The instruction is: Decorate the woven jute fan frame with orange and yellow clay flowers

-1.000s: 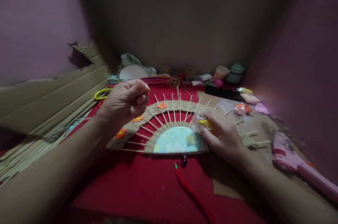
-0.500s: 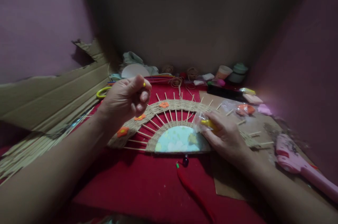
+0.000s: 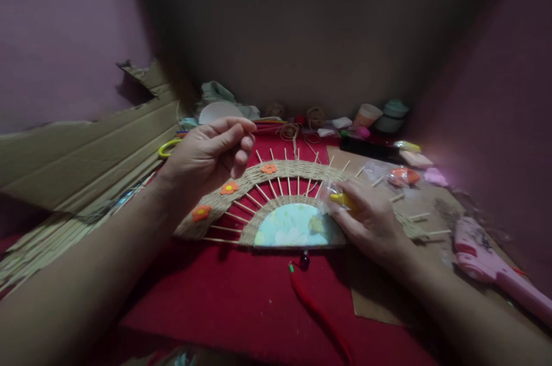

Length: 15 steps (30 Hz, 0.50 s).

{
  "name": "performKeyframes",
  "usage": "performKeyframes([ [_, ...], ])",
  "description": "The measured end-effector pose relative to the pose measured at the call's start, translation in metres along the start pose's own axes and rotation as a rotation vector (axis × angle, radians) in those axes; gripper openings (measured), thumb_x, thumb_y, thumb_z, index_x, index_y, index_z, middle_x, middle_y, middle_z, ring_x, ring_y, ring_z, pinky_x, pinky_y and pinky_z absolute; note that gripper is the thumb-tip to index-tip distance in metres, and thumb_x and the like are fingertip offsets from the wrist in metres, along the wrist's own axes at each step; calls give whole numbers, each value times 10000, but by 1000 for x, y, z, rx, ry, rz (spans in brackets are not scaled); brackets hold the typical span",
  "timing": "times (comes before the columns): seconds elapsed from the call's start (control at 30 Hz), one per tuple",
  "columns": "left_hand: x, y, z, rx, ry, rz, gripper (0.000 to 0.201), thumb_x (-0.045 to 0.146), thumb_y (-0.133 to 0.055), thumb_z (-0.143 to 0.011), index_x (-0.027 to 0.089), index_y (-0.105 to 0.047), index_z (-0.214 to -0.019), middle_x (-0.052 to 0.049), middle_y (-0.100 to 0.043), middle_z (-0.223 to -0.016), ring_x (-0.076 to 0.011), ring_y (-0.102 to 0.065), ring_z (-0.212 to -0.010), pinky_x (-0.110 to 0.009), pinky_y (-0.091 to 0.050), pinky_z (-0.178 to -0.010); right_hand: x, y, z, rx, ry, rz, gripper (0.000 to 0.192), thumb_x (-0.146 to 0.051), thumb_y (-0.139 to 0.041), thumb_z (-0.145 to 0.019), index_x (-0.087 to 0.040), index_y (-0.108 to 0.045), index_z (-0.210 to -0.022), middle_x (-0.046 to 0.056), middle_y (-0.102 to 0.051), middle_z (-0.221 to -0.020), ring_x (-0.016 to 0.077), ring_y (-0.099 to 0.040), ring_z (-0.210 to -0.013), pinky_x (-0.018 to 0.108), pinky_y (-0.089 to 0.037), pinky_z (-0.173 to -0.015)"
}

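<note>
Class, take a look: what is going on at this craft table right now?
A person is decorating a half-round woven fan lying on a red cloth. The left hand is raised above the fan's left side, fingers pinched; what it holds is too small to tell. The right hand holds a small clear bag of yellow pieces. Three orange flowers sit on the weave.

Red cloth (image 3: 241,297), tan woven fan (image 3: 259,179) (orange flowers), pink glue gun (image 3: 487,274)
</note>
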<state>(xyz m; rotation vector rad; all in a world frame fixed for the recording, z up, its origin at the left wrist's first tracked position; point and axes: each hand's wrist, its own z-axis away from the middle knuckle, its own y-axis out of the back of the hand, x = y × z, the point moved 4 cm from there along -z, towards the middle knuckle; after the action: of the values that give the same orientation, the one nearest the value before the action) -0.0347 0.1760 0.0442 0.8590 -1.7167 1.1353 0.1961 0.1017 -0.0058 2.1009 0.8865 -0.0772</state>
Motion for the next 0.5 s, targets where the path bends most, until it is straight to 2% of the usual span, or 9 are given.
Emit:
performKeyframes([
  [0.1,0,-5,1,36,41,-34,114,74,-550,-838,91,-663,-840,-29,-620,-665,-62,-571,-456,-125,-437,-358,-1,0,0,-5,-5,0,122,-186,-511,-826,-191,-578,-928,43,-619,-776,170,-574,-700,305,-460,-629],
  [0.17,-1,-7,2,4,46,-38,141,80,-526,-850,90,-665,-832,-37,-627,-664,-71,-577,-450,-135,-443,-351,-1,0,0,-2,-5,-5,120,-188,-513,-831,-181,-582,-929,45,-618,-772,166,-572,-695,303,-460,-625],
  [0.37,1,-1,5,-74,1,-96,167,243,-593,-826,132,-657,-718,18,-546,-516,-48,-447,-301,-136,-337,-253,0,-1,0,-2,5,-12,120,-186,-516,-831,-165,-587,-926,51,-620,-766,169,-578,-701,308,-464,-628],
  [0.5,2,-1,3,-51,10,-66,102,156,-585,-812,121,-673,-774,6,-582,-560,-54,-483,-343,-129,-362,-262,1,-1,1,-5,1,-17,138,-178,-519,-829,-152,-591,-943,60,-627,-785,173,-587,-728,308,-469,-645],
])
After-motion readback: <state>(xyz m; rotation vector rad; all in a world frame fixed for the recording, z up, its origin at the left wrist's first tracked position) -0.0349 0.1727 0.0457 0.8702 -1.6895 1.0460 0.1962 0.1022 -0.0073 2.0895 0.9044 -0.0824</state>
